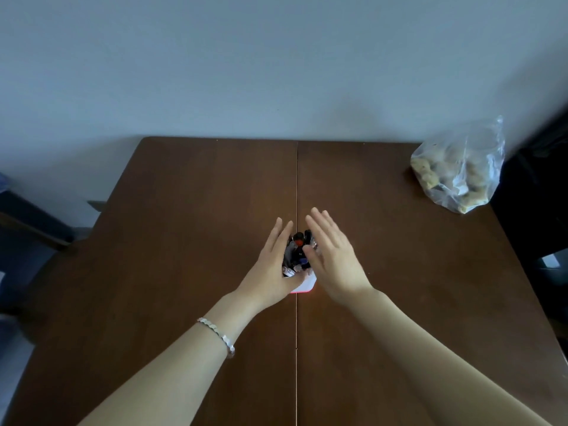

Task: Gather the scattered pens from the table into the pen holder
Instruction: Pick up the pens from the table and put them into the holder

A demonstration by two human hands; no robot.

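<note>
A white pen holder (307, 285) with a pink-red lower edge stands at the middle of the brown table (184, 210), on its centre seam. Several pens (299, 250) with dark, grey and red caps stick up out of it in a bunch. My left hand (270, 272) lies flat against the left side of the bunch, fingers straight and together. My right hand (335, 259) is flat on the right side, fingers extended, thumb near the pens. The two palms face each other around the bunch. Most of the holder is hidden by my hands. No loose pens show on the table.
A clear plastic bag (458, 170) of light brown lumpy items lies at the table's far right corner. A grey wall rises behind the table. Dark furniture (27, 222) stands left of the table, and a dark object (534, 186) stands at its right.
</note>
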